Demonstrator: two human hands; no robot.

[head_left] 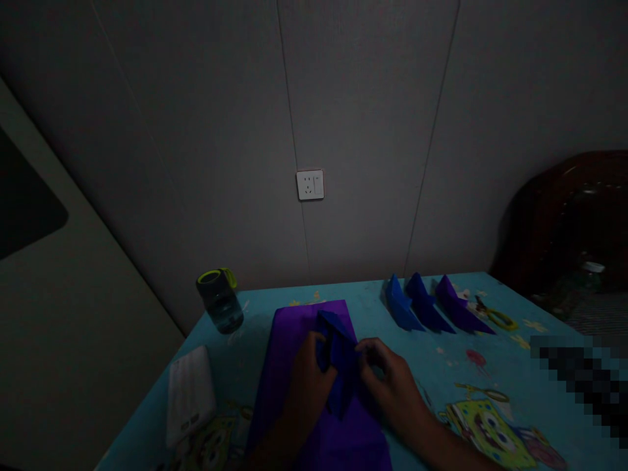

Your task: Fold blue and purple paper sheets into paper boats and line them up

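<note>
A dark blue folded paper (341,356) is held up between my two hands, over a purple sheet of paper (289,327) on the table. My left hand (310,373) grips its left side, thumb in front and fingers partly hidden behind the folds. At the right edge of the paper, my right hand (385,373) pinches with thumb and forefinger curled. Three folded paper boats stand in a row at the back right: a lighter blue boat (401,307), a dark blue boat (428,307) and a purple boat (460,307).
Yellow-handled scissors (500,319) lie right of the boats. A water bottle (220,304) with a green-rimmed lid stands at the back left, and a white power bank-like block (190,396) lies nearer. Behind the patterned tablecloth (441,360) rises a wall with a socket (310,185).
</note>
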